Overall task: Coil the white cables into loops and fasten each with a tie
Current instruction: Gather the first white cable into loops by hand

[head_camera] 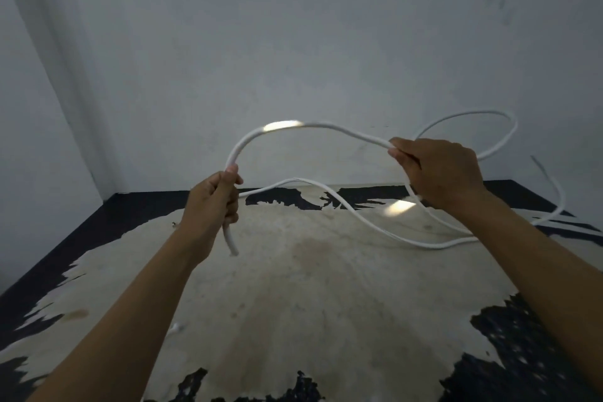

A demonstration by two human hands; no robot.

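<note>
Fists aloft, left hand (213,202), right hand (440,170), seemingly round white cable (284,126).

Both bare arms reach forward, well apart. The left forearm (130,303) rises from the lower left, and the left hand (213,202) is closed in a fist round the white cable (313,126), thumb (232,170) on top, knuckles turned rightward. The right forearm (538,258) comes in from the lower right. The right hand (440,170) sits higher than the left, its back towards the camera, fingers curled round the same cable and pointing left.
</note>
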